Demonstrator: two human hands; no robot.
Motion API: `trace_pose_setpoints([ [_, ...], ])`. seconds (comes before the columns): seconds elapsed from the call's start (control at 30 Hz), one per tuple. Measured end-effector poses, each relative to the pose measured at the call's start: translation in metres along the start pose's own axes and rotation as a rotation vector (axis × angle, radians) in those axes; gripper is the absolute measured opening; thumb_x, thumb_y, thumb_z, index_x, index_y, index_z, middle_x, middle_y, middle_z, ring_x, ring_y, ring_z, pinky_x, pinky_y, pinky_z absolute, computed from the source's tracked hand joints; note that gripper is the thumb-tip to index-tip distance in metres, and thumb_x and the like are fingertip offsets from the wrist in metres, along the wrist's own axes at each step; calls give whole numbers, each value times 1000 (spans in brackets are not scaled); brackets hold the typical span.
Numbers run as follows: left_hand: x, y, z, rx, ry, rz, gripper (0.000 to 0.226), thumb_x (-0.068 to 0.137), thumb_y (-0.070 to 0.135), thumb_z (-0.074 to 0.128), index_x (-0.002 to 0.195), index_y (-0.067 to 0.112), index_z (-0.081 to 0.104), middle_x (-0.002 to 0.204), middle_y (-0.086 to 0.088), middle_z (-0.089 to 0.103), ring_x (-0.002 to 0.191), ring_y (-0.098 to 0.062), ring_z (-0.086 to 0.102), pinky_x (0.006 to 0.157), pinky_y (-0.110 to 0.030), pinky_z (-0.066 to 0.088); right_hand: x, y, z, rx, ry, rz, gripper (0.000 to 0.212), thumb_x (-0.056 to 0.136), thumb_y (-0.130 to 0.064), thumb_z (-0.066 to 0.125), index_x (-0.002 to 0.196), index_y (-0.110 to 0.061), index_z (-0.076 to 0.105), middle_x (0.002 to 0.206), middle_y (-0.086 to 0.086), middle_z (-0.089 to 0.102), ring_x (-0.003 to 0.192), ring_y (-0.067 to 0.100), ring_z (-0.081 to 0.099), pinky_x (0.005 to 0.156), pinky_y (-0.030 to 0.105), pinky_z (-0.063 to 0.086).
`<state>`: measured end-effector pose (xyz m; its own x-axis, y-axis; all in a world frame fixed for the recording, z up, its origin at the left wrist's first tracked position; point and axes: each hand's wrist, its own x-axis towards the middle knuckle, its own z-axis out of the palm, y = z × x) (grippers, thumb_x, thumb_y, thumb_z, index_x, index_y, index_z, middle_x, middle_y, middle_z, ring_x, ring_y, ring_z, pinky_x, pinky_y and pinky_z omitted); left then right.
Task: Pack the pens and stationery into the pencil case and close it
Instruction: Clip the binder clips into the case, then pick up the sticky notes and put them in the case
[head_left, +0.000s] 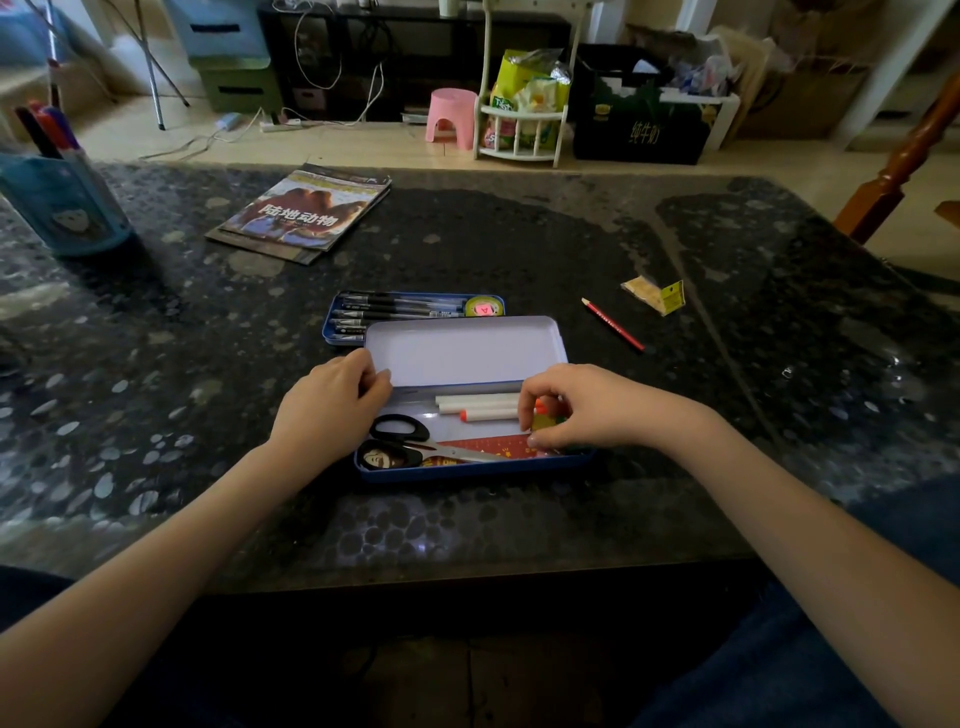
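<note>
A blue tin pencil case (467, 470) lies open in front of me, its white-lined lid (462, 351) tilted up. Inside are black-handled scissors (410, 441), two white markers (483, 408) and a red ruler (483, 448). My left hand (332, 405) holds the lid's left near corner with curled fingers. My right hand (582, 405) reaches into the case's right end, fingertips pinching a small yellow and orange item (543, 418), mostly hidden. Behind the lid a blue tray (332, 325) holds several black pens (395, 306) and a tape roll (484, 307). A red pencil (613, 325) lies on the table to the right.
On the dark speckled table (519, 249) lie a magazine (306, 210) at the back left, a blue pen holder (62, 202) at the far left and a small yellow packet (657, 293) near the pencil. A wooden chair post (898, 161) stands at the right edge.
</note>
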<state>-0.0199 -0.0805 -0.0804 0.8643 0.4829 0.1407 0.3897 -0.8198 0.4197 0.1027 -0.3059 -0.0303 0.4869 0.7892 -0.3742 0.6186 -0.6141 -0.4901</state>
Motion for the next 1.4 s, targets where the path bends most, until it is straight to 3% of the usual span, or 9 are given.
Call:
trace_pose_setpoints([
  [0.27,2,-2,3,17,12,-8,31,95,34,44,71,13,44,68,-2,51,60,-20,50,51,-32,35,-1,3,-3,31,-51,-6,12,85,-26,70,95,-33,65,93,-14,52,81,5,52,67,18,40],
  [0.47,2,-3,3,15,12,0,32,95,33,44,69,15,42,67,-3,51,58,-19,49,48,-29,32,0,3,-4,35,-70,-7,16,86,-26,69,99,-34,65,99,-13,53,87,6,52,74,22,45],
  [1.1,2,-1,2,15,9,-2,33,95,32,45,66,19,38,66,-1,49,57,-16,46,47,-28,29,2,6,-5,-5,-46,1,7,91,-32,60,94,-37,64,91,-18,49,84,1,49,75,21,42],
  [1.3,2,-1,2,19,15,-2,34,95,32,44,64,20,36,65,0,47,56,-14,42,47,-28,27,3,10,-10,97,28,-16,9,91,-28,61,90,-33,68,76,-13,54,67,2,50,61,16,37],
  [1.4,2,-2,2,18,12,-7,34,95,32,44,65,19,36,66,0,47,56,-15,44,47,-28,27,6,14,-15,134,104,-7,8,91,-26,61,90,-29,69,75,-11,56,68,2,52,60,17,37],
])
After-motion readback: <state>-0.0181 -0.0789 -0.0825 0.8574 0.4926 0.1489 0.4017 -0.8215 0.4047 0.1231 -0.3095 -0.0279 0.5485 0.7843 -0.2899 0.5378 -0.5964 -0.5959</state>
